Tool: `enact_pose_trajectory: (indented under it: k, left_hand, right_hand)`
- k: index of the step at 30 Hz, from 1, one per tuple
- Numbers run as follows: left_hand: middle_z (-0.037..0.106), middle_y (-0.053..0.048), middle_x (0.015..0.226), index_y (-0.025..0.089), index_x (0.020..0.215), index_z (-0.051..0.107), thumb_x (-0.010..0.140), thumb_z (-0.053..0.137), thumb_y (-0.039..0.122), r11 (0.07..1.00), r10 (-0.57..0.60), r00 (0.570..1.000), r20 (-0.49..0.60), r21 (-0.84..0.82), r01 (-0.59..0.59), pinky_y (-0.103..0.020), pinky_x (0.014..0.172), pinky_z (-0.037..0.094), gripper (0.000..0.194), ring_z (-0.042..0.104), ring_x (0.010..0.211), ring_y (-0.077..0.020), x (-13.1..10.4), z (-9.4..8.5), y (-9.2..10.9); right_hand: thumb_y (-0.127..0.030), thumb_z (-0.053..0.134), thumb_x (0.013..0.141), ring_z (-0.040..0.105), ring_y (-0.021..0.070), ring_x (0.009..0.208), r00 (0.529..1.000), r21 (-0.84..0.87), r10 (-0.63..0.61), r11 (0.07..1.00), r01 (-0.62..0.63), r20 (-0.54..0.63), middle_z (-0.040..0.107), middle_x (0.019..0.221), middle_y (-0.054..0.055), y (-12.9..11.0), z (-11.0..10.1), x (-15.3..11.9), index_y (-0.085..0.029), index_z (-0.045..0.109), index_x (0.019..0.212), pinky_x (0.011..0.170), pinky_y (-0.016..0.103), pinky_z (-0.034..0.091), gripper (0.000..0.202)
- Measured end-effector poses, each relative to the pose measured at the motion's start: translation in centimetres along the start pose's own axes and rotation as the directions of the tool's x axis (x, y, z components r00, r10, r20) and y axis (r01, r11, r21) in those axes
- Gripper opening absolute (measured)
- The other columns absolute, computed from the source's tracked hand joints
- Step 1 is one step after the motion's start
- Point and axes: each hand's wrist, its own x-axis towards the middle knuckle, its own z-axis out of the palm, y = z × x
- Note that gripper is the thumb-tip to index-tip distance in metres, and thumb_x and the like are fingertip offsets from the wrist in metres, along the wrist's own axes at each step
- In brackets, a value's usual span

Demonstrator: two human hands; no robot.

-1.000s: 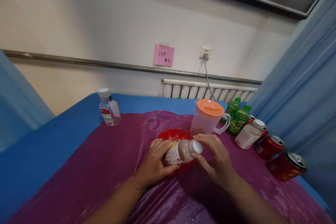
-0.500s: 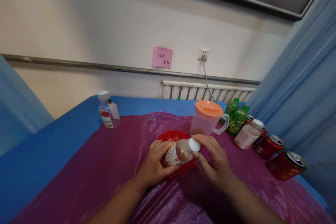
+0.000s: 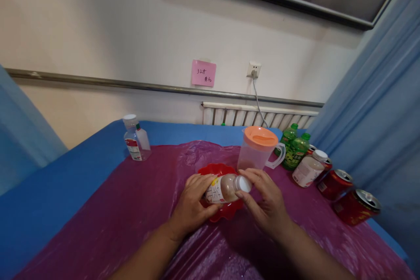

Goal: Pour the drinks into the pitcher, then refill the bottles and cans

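A small bottle [image 3: 224,188] of pale brown drink with a white label lies tilted on its side above a red scalloped bowl [image 3: 219,170]. My left hand [image 3: 192,203] grips the bottle's body. My right hand [image 3: 265,201] has thumb and fingers closed around its white cap [image 3: 244,183]. Both hands hover over the purple plastic sheet [image 3: 131,218] that covers the table.
A clear jug with an orange lid [image 3: 257,151] stands just behind the bowl. To the right are two green bottles [image 3: 295,148], a white-capped bottle [image 3: 308,168] and red cans [image 3: 356,205]. Two clear bottles [image 3: 135,138] stand far left. Blue curtains hang on both sides.
The bottle has tipped a little flatter over the bowl and my right hand has shifted its hold on the cap. The view has drifted slightly.
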Motion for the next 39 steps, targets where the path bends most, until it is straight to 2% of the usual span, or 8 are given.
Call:
enact_pose_trajectory:
  k: [9, 15, 17, 20, 22, 25, 32, 39]
  left_hand:
    - [0.070, -0.007, 0.127, 0.026, 0.131, 0.057, 0.075, 0.079, 0.028, 0.996, -0.042, 0.998, 0.039, -0.080, 0.045, -0.049, 0.105, 0.049, 0.060, 0.063, 0.118, -0.0284, 0.0, 0.1, 0.2]
    - [0.070, -0.007, 0.125, 0.025, 0.129, 0.059, 0.075, 0.080, 0.028, 0.987, -0.057, 0.997, 0.056, -0.144, 0.065, -0.048, 0.105, 0.050, 0.058, 0.064, 0.116, -0.0278, 0.3, 0.1, 0.3]
    - [0.071, -0.008, 0.125, 0.025, 0.129, 0.060, 0.074, 0.079, 0.027, 0.986, -0.062, 0.997, 0.050, -0.151, 0.069, -0.049, 0.105, 0.049, 0.058, 0.064, 0.116, -0.0282, 0.3, 0.0, 0.4]
    - [0.070, -0.009, 0.128, 0.026, 0.130, 0.059, 0.075, 0.077, 0.026, 0.986, -0.066, 0.996, 0.059, -0.151, 0.074, -0.051, 0.106, 0.049, 0.058, 0.063, 0.118, -0.0290, 0.4, -0.2, 0.7]
    - [0.069, -0.009, 0.129, 0.025, 0.131, 0.059, 0.076, 0.076, 0.027, 0.985, -0.074, 0.995, 0.073, -0.149, 0.084, -0.051, 0.106, 0.048, 0.057, 0.063, 0.119, -0.0295, 0.4, -0.4, 0.8]
    - [0.070, -0.008, 0.128, 0.025, 0.130, 0.060, 0.075, 0.076, 0.027, 0.986, -0.076, 0.994, 0.082, -0.141, 0.087, -0.050, 0.105, 0.049, 0.057, 0.063, 0.118, -0.0294, 0.4, -0.4, 0.9]
    - [0.070, -0.008, 0.127, 0.025, 0.129, 0.059, 0.074, 0.077, 0.024, 0.990, -0.066, 0.996, 0.059, -0.122, 0.072, -0.049, 0.106, 0.049, 0.058, 0.064, 0.117, -0.0284, 0.3, -0.2, 0.5]
    - [0.070, -0.007, 0.126, 0.024, 0.128, 0.059, 0.073, 0.076, 0.023, 0.990, -0.062, 0.996, 0.071, -0.119, 0.070, -0.049, 0.105, 0.050, 0.058, 0.064, 0.116, -0.0283, 0.4, -0.3, 0.6]
  right_hand:
    - [-0.025, 0.063, 0.095, 0.067, 0.0249, 0.109, 0.996, 0.028, -0.015, 1.000, 0.013, 0.093, 0.070, 0.119, 0.010, 0.7, -0.9, 0.3, -0.027, 0.059, 0.135, 0.091, 0.043, 0.058, 0.039]
    - [-0.016, 0.048, 0.102, 0.060, 0.0206, 0.127, 0.941, 0.258, -0.137, 0.965, 0.056, 0.308, 0.064, 0.136, 0.008, 0.9, -2.4, 1.3, -0.030, 0.052, 0.142, 0.105, 0.042, 0.052, 0.043]
    - [-0.017, 0.047, 0.102, 0.055, 0.0213, 0.134, 0.928, 0.250, -0.127, 0.968, 0.039, 0.350, 0.059, 0.144, 0.009, 0.9, -2.8, 1.4, -0.029, 0.049, 0.146, 0.110, 0.044, 0.048, 0.045]
    - [-0.033, 0.064, 0.096, 0.052, 0.0289, 0.136, 0.943, 0.088, -0.043, 0.996, 0.015, 0.330, 0.054, 0.147, 0.015, 0.8, -2.7, 1.0, -0.025, 0.045, 0.149, 0.109, 0.051, 0.047, 0.056]
    - [-0.040, 0.071, 0.091, 0.059, 0.0317, 0.124, 0.963, -0.015, 0.008, 1.000, -0.004, 0.271, 0.061, 0.135, 0.016, 0.8, -2.5, 0.8, -0.023, 0.051, 0.143, 0.099, 0.052, 0.053, 0.059]
    - [-0.035, 0.067, 0.094, 0.065, 0.0282, 0.106, 0.969, -0.030, 0.010, 1.000, -0.003, 0.245, 0.067, 0.116, 0.012, 0.9, -2.2, 0.6, -0.024, 0.057, 0.134, 0.087, 0.046, 0.058, 0.043]
    - [-0.023, 0.055, 0.099, 0.060, 0.0259, 0.124, 0.975, 0.044, -0.046, 0.998, 0.038, 0.219, 0.062, 0.132, 0.012, 1.3, -2.3, 0.6, -0.027, 0.046, 0.147, 0.100, 0.045, 0.054, 0.049]
    - [-0.019, 0.053, 0.099, 0.059, 0.0241, 0.125, 0.936, 0.086, -0.087, 0.994, 0.061, 0.342, 0.063, 0.135, 0.011, 0.9, -2.8, 1.2, -0.028, 0.047, 0.148, 0.104, 0.045, 0.051, 0.050]
